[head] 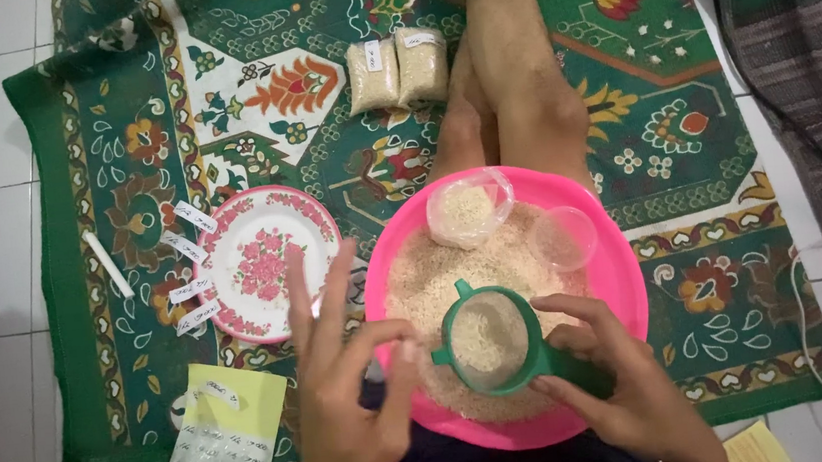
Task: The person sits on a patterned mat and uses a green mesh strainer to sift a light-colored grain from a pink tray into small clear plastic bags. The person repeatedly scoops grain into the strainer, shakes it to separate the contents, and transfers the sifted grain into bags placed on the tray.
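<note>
My right hand (616,382) grips the handle of a green scoop cup (490,339) filled with rice, held over a pink basin (626,271) full of rice. My left hand (346,388) hovers at the basin's left rim, fingers spread, thumb and forefinger almost touching near the cup, holding nothing that I can make out. A clear plastic bag (469,210) partly filled with rice stands open in the basin at the back. A small clear pink cup (564,238) lies on the rice at the right.
Two sealed rice bags (398,70) lie on the green patterned rug (120,128). A floral plate (268,260) with paper labels (187,248) sits left of the basin. A sheet of labels in plastic (225,440), a white stick (108,263), my bare legs (507,81).
</note>
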